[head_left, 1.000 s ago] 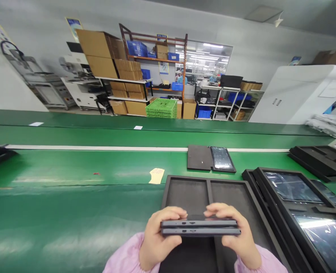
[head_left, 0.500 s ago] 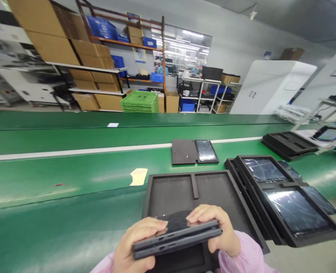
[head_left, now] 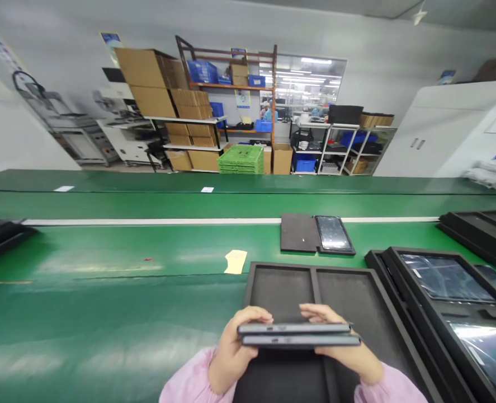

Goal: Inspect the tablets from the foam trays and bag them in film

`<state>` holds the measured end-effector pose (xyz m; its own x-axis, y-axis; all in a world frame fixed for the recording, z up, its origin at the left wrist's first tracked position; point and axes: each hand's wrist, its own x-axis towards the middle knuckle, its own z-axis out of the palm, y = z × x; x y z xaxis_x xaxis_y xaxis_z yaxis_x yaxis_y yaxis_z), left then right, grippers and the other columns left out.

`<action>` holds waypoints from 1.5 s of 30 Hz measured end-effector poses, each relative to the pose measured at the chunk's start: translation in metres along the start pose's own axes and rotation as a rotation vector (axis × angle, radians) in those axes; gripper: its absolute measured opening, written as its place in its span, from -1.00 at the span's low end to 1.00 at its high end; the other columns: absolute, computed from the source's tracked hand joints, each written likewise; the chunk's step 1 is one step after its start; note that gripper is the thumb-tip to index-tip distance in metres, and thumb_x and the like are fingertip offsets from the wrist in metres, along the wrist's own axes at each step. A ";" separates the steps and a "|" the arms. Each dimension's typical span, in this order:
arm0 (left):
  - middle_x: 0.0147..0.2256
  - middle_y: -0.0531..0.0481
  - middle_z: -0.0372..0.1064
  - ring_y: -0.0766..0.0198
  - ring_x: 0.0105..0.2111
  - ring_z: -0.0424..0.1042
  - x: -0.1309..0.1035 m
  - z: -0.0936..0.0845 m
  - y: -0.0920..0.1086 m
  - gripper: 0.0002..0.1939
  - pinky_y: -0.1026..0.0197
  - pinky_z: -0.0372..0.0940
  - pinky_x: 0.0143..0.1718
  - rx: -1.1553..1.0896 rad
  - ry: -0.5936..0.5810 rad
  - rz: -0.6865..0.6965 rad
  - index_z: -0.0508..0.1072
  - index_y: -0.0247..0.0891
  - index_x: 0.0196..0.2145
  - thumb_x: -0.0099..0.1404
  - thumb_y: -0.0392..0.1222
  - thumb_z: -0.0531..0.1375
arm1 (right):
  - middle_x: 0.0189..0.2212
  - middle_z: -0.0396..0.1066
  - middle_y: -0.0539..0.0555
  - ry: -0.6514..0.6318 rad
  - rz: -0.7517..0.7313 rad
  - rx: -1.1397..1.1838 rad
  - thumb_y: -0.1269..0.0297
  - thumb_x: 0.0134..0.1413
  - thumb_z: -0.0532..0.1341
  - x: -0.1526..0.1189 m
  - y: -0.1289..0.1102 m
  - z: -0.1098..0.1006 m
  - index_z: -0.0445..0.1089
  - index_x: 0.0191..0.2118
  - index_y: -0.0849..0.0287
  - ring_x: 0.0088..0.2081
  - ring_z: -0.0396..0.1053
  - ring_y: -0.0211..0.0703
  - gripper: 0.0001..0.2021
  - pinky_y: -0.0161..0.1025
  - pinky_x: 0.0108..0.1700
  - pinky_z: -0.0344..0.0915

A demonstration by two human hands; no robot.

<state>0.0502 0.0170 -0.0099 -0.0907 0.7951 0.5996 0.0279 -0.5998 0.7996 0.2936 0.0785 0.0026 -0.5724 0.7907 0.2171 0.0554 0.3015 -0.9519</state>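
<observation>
Two dark tablets (head_left: 296, 334), one above the other, are held edge-on between my hands. My left hand (head_left: 240, 347) grips their left ends, fingers on top and thumb below. On the right ends, my right hand (head_left: 348, 347) has its fingers over the upper tablet and its thumb beneath the lower one. A narrow gap shows between the two tablets. Under them lies a black foam tray (head_left: 287, 285) with divided compartments; the part below the tablets is partly hidden by my hands.
To the right, stacked foam trays (head_left: 449, 310) hold several tablets. A tablet in a dark frame (head_left: 334, 234) lies beside a dark flat panel (head_left: 298, 232) on the green belt (head_left: 126, 324). A yellow paper note (head_left: 235, 261) lies left of them. More black trays (head_left: 482, 235) sit far right.
My view has turned left, bringing a dark tray at the far left into sight. The tablets have gone from tilted to nearly level and edge-on, still in both hands.
</observation>
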 end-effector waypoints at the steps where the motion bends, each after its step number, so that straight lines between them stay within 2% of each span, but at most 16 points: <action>1: -0.38 -0.07 0.43 0.15 -0.36 0.42 0.002 -0.001 -0.010 -0.63 0.13 0.35 -0.31 0.030 0.079 -0.070 0.44 -0.22 -0.25 0.14 0.12 0.16 | -0.23 0.45 0.19 0.049 0.083 -0.082 -0.01 -0.15 0.32 0.001 0.008 0.001 0.44 -0.21 0.14 -0.16 0.38 0.14 -0.60 0.07 -0.06 0.28; 3: -0.47 -0.02 0.41 0.21 -0.41 0.40 0.012 0.000 -0.028 -0.63 0.20 0.33 -0.32 0.041 0.303 -0.258 0.45 -0.27 -0.35 0.14 0.13 0.16 | -0.39 0.47 0.17 0.102 0.143 -0.199 0.02 -0.08 0.25 0.004 0.015 0.005 0.45 -0.39 0.19 -0.28 0.42 0.12 -0.70 0.02 -0.15 0.33; 5: -0.42 -0.02 0.42 0.23 -0.36 0.40 0.028 0.010 -0.040 -0.59 0.23 0.31 -0.27 -0.047 0.499 -0.479 0.43 -0.29 -0.34 0.14 0.16 0.15 | -0.40 0.47 0.15 0.084 0.066 -0.285 0.09 0.02 0.15 0.005 0.002 0.008 0.42 -0.27 0.20 -0.33 0.42 0.07 -0.71 -0.07 -0.23 0.34; 7: -0.31 -0.12 0.45 0.17 -0.26 0.42 0.042 0.026 -0.046 -0.53 0.17 0.31 -0.20 -0.144 0.550 -0.636 0.42 -0.32 -0.32 0.17 0.20 0.09 | -0.36 0.46 0.13 0.061 -0.018 -0.371 0.17 0.08 0.07 0.007 -0.026 0.012 0.29 -0.03 0.22 -0.37 0.41 0.01 -0.63 -0.13 -0.26 0.32; 9: -0.20 -0.22 0.43 0.09 -0.17 0.41 0.051 0.046 -0.050 -0.52 0.09 0.29 -0.12 -0.175 0.520 -0.706 0.42 -0.36 -0.26 0.18 0.17 0.08 | -0.37 0.45 0.10 0.080 0.035 -0.470 0.23 0.08 0.04 0.009 -0.057 0.018 0.19 0.08 0.20 -0.40 0.40 -0.01 -0.58 -0.16 -0.29 0.30; 12: 0.08 -0.24 0.23 0.08 0.11 0.19 0.054 0.070 -0.054 -0.51 0.07 0.04 0.13 -0.147 0.482 -0.695 0.33 -0.32 -0.03 0.16 0.01 0.18 | -0.37 0.46 0.10 0.079 0.227 -0.606 0.32 0.00 0.07 0.015 -0.083 0.029 0.23 0.04 0.15 -0.37 0.42 0.04 -0.59 -0.19 -0.32 0.26; 15: 0.20 -0.12 0.04 0.22 0.22 -0.03 0.062 0.077 -0.050 -0.49 0.13 -0.18 0.23 -0.102 0.352 -0.544 0.16 -0.24 0.14 0.26 -0.08 0.08 | -0.42 0.45 0.10 0.016 0.310 -0.662 0.33 -0.03 0.09 0.020 -0.077 0.040 0.25 -0.01 0.16 -0.37 0.42 0.06 -0.61 -0.19 -0.34 0.22; 17: 0.19 -0.11 0.06 0.23 0.20 0.00 0.072 0.073 -0.044 -0.52 0.12 -0.15 0.22 -0.077 0.274 -0.452 0.15 -0.25 0.14 0.28 -0.13 0.03 | -0.55 0.38 0.03 0.021 0.320 -0.624 0.26 0.02 0.09 0.025 -0.063 0.043 0.26 -0.07 0.18 -0.47 0.37 0.00 -0.68 -0.21 -0.41 0.17; 19: 0.16 -0.12 0.11 0.19 0.16 0.08 0.080 0.065 -0.039 -0.54 0.10 -0.09 0.19 -0.059 0.260 -0.431 0.20 -0.26 0.11 0.24 -0.18 0.06 | -0.63 0.28 -0.03 0.067 0.283 -0.501 0.16 0.10 0.04 0.034 -0.047 0.044 0.27 -0.22 0.17 -0.54 0.29 -0.11 -0.78 -0.25 -0.45 0.13; 21: 0.11 -0.12 0.19 0.15 0.10 0.17 0.086 0.057 -0.037 -0.58 0.07 -0.01 0.14 -0.050 0.257 -0.444 0.26 -0.26 0.05 0.21 -0.21 0.06 | -0.56 0.27 -0.03 0.145 0.218 -0.336 0.12 0.15 0.00 0.047 -0.035 0.043 0.25 -0.29 0.15 -0.55 0.23 -0.20 -0.78 -0.29 -0.48 0.14; 24: 0.03 -0.12 0.25 0.14 0.03 0.23 0.091 0.047 -0.039 -0.67 0.08 0.08 0.08 -0.082 0.248 -0.445 0.36 -0.26 -0.07 0.18 -0.24 0.05 | -0.26 0.30 0.06 0.243 0.165 -0.101 0.14 0.09 0.06 0.076 -0.026 0.041 0.22 -0.12 0.13 -0.57 0.19 -0.30 -0.73 -0.33 -0.56 0.17; 26: -0.03 -0.12 0.28 0.14 -0.01 0.27 0.093 0.044 -0.038 -0.69 0.09 0.12 0.04 -0.130 0.241 -0.445 0.38 -0.27 -0.13 0.13 -0.27 0.08 | -0.17 0.26 0.10 0.264 0.185 0.026 0.14 0.00 0.10 0.096 -0.025 0.038 0.20 -0.04 0.12 -0.59 0.18 -0.33 -0.63 -0.34 -0.62 0.17; 30: -0.13 -0.10 0.34 0.16 -0.11 0.35 0.100 0.042 -0.033 -0.70 0.12 0.20 -0.03 -0.225 0.197 -0.482 0.36 -0.28 -0.16 0.09 -0.27 0.14 | -0.41 0.30 0.02 0.242 0.262 0.204 0.17 -0.10 0.15 0.123 -0.026 0.034 0.27 -0.07 0.17 -0.63 0.17 -0.33 -0.59 -0.38 -0.68 0.17; 35: -0.29 0.00 0.38 0.24 -0.22 0.38 0.108 0.040 -0.027 -0.73 0.18 0.25 -0.15 -0.298 0.204 -0.547 0.30 -0.26 -0.25 0.03 -0.32 0.16 | -0.57 0.24 -0.08 0.213 0.268 0.233 0.25 -0.14 0.14 0.130 -0.024 0.032 0.30 -0.19 0.19 -0.64 0.18 -0.33 -0.70 -0.41 -0.68 0.16; 41: -0.32 0.02 0.37 0.27 -0.25 0.37 0.110 0.037 -0.023 -0.75 0.22 0.24 -0.19 -0.285 0.174 -0.558 0.29 -0.26 -0.26 0.03 -0.33 0.15 | -0.52 0.27 -0.06 0.156 0.258 0.290 0.26 -0.06 0.14 0.127 -0.023 0.031 0.26 -0.16 0.17 -0.59 0.19 -0.33 -0.72 -0.40 -0.61 0.17; 45: -0.28 0.00 0.38 0.22 -0.20 0.38 0.109 0.037 -0.021 -0.73 0.18 0.24 -0.14 -0.277 0.178 -0.561 0.29 -0.26 -0.24 0.04 -0.31 0.15 | -0.50 0.26 -0.05 0.147 0.234 0.309 0.24 -0.04 0.16 0.127 -0.023 0.031 0.27 -0.16 0.17 -0.57 0.16 -0.32 -0.73 -0.38 -0.56 0.17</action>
<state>0.0765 0.1193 0.0396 -0.1810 0.9817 0.0594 -0.3275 -0.1171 0.9376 0.1943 0.1555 0.0449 -0.4497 0.8932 -0.0054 -0.0912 -0.0519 -0.9945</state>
